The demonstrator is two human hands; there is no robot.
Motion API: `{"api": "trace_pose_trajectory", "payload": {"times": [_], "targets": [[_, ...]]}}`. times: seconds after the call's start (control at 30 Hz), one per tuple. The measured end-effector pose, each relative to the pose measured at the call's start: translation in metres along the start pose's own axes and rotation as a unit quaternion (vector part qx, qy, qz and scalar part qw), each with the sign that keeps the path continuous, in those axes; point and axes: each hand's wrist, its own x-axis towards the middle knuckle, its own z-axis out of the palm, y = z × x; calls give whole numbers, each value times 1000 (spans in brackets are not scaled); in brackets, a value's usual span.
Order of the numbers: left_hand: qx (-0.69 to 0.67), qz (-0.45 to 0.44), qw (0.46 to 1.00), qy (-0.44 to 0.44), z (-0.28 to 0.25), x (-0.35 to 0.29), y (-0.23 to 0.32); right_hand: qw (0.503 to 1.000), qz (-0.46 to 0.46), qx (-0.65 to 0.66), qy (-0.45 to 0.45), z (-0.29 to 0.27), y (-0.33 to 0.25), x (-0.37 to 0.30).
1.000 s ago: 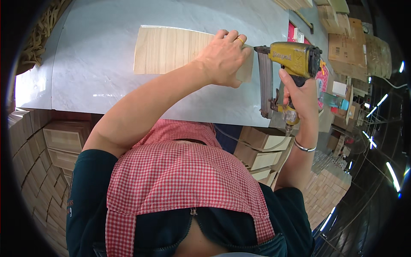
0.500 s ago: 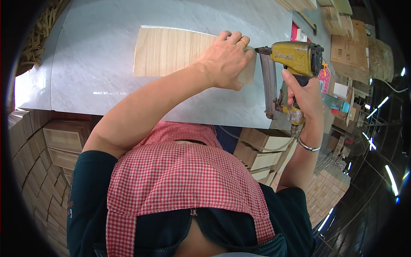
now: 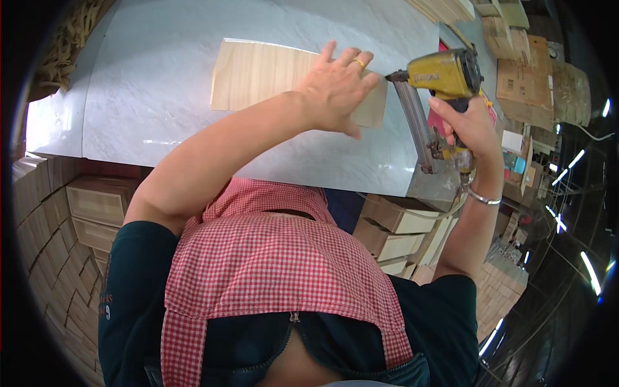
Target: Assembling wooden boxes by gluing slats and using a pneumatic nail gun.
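A pale wooden board [image 3: 258,77] lies on the grey marbled worktop [image 3: 174,39]. Over its right part rests my left hand [image 3: 338,87], fingers spread, with a ring on one of them; whether the palm presses on the wood I cannot tell. My right hand [image 3: 471,122] is wrapped round the grip of a yellow pneumatic nail gun [image 3: 442,72]. The gun's dark nose points left, at the board's right end, and its long grey magazine [image 3: 416,122] slants down beside the worktop's right edge. I cannot make out whether the nose touches the wood.
Wooden boxes [image 3: 403,226] are stacked below the worktop's front edge, with more wooden pieces [image 3: 51,213] at the left. An air hose [image 3: 445,216] hangs under the gun. Cardboard boxes [image 3: 525,84] stand at the far right. Curled strips [image 3: 68,48] pile up at the far left.
The nail gun has tilted, its handle and magazine swinging right with my right hand. My left hand's fingers have spread wider. In the picture, the board's left end sits slightly farther right.
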Motion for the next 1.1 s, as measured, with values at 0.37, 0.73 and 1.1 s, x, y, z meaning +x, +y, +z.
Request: {"api": "trace_pose_trajectory", "payload": {"times": [0.37,0.73,1.1], "targets": [[69,-63,992,-87,-94,-100,-105,991,-63,107,58,31,27,-57],[67,-94,993,-8,-56,-75,-78,991,-8,115,66,64,14,-78],[80,-98,991,-43,-50,-78,-83,986,15,148,80,84,19,-82]]}}
